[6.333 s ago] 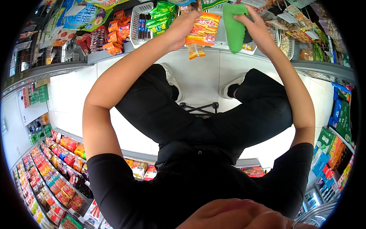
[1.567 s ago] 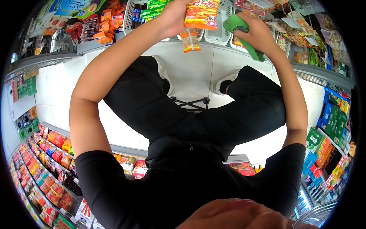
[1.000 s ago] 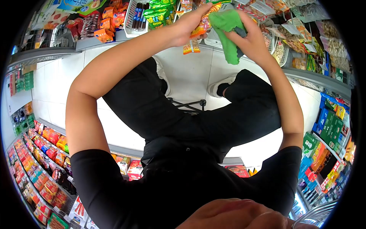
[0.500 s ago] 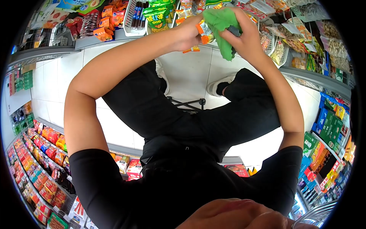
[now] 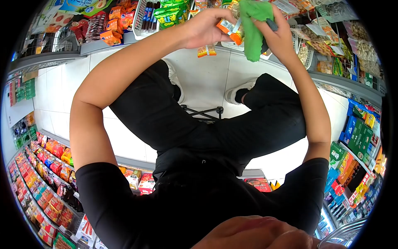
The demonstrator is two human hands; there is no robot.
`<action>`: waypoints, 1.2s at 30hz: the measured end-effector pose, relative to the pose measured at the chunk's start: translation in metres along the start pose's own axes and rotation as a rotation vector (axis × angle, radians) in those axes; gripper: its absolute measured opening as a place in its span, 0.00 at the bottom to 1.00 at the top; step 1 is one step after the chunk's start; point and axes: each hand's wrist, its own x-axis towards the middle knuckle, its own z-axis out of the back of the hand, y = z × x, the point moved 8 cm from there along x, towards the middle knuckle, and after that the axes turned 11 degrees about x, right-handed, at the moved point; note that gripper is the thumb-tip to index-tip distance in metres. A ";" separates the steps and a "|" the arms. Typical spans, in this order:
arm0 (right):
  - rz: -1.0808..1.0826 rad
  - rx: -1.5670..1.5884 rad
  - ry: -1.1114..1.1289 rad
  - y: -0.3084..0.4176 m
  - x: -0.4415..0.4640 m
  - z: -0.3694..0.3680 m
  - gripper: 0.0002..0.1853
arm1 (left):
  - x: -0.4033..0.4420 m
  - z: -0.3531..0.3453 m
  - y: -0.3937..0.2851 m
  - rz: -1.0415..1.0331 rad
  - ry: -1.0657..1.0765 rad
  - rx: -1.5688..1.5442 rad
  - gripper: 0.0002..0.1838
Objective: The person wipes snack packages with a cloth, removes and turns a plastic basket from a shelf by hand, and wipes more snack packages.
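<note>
My left hand (image 5: 203,29) has its fingers closed around an orange snack packet (image 5: 230,31) at the top middle of the head view. Just to the right, my right hand (image 5: 278,36) grips a green cloth (image 5: 253,29), which hangs down between the two hands. Something small and dark grey shows beside the right fingers; I cannot make out what it is. Below the left hand, another orange and yellow packet (image 5: 206,51) lies near the shelf's front edge. The cloth partly covers the white baskets behind it.
A white basket (image 5: 139,25) holds dark sticks and green snack bags (image 5: 168,16). Orange packets (image 5: 112,37) lie to its left. Packed shelves (image 5: 41,174) stand at left, with boxed goods (image 5: 358,141) at right. Black folding-stool legs (image 5: 203,112) stand between my feet on white tiles.
The green cloth and my right hand have moved right and slightly up, away from the packet. My left hand has turned, and the orange packet shows more fully, shifted a little right.
</note>
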 end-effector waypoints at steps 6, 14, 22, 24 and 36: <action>-0.058 0.071 -0.184 -0.012 0.002 0.024 0.18 | 0.010 0.022 0.012 0.048 -0.095 0.165 0.12; -0.012 -0.157 -0.029 0.008 0.001 0.013 0.21 | 0.008 0.022 0.015 0.086 -0.063 0.115 0.13; 0.120 -0.239 0.080 0.001 0.001 0.001 0.23 | -0.003 0.005 0.010 0.049 0.014 0.369 0.24; 0.185 -0.299 0.136 0.005 -0.001 -0.006 0.25 | -0.003 0.001 0.012 0.030 -0.040 0.504 0.25; 0.265 -0.478 0.120 0.044 0.000 -0.015 0.19 | -0.007 -0.004 0.016 0.139 -0.012 0.668 0.26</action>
